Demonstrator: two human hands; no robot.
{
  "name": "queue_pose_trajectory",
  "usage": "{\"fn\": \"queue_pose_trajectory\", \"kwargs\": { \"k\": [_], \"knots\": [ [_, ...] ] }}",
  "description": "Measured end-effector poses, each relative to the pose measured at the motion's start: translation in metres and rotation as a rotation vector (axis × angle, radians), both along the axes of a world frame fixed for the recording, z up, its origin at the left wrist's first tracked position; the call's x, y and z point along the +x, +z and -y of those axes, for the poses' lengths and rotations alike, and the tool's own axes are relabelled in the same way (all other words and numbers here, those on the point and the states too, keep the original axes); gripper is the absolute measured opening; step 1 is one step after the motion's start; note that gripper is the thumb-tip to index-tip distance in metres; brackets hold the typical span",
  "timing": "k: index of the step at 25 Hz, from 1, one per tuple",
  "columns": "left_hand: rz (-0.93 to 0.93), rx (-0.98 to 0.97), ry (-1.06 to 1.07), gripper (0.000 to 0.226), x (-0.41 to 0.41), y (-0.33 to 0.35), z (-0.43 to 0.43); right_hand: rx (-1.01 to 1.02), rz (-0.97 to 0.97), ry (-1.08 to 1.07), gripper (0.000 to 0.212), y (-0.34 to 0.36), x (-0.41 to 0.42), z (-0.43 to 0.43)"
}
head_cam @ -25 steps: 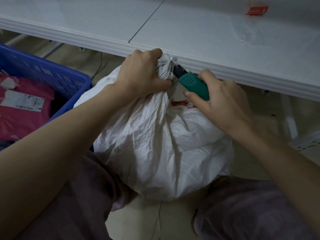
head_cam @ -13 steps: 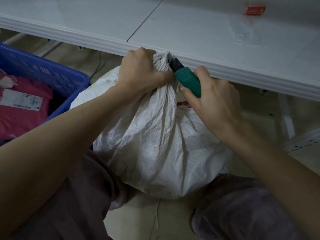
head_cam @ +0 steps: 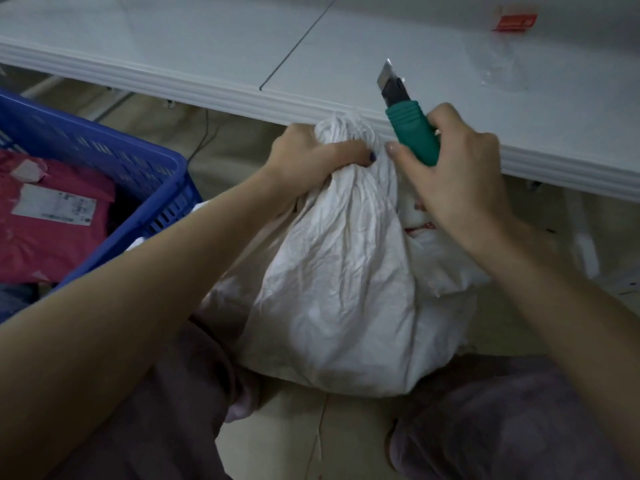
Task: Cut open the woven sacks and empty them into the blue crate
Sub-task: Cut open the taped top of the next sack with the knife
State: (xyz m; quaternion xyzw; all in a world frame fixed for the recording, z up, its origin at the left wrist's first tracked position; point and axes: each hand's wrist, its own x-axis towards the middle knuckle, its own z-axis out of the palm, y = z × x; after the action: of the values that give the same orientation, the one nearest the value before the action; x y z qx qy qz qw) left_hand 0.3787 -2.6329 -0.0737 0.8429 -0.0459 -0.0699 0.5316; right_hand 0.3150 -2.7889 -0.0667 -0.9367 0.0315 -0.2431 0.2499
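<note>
1. The left hand (head_cam: 311, 157) is clenched tightly round the bunched neck of the white sack (head_cam: 339, 289), knuckles up.
2. The right hand (head_cam: 453, 181) grips the green utility knife (head_cam: 412, 133) just right of the sack's neck, with the blade tilted up and clear of it.
3. There is one sack, one knife, and one blue crate (head_cam: 114, 157) just left of the sack.

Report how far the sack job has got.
Done: pink parcels lie in the blue crate. In hand: left hand grips the bunched neck of the white sack; right hand holds the green knife, blade clear of it. Left: the sack, bulging, needs emptying.
</note>
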Motion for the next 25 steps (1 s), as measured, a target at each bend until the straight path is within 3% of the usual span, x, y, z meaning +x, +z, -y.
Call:
{"fn": "queue_pose_trajectory", "kwargs": {
  "k": [3, 9, 15, 18, 25],
  "knots": [
    [0.073, 0.059, -0.035, 0.058, 0.000, 0.002, 0.000, 0.077, -0.039, 0.015, 0.034, -0.007, 0.001, 0.000],
    [0.223, 0.207, -0.109, 0.039, -0.001, 0.005, 0.004, 0.397, -0.113, -0.024, 0.037, 0.001, -0.001, 0.005],
    [0.361, 0.269, -0.169, 0.049, -0.009, 0.006, 0.002, 0.718, -0.116, 0.019, 0.039, 0.020, 0.010, 0.003],
    [0.406, 0.262, -0.204, 0.066, -0.012, 0.007, -0.001, 0.785, -0.174, 0.095, 0.038, 0.025, 0.009, -0.003],
    [0.497, 0.271, -0.236, 0.073, -0.021, 0.006, -0.013, 0.953, -0.369, 0.067, 0.038, 0.032, 0.005, -0.010]
  ]
}}
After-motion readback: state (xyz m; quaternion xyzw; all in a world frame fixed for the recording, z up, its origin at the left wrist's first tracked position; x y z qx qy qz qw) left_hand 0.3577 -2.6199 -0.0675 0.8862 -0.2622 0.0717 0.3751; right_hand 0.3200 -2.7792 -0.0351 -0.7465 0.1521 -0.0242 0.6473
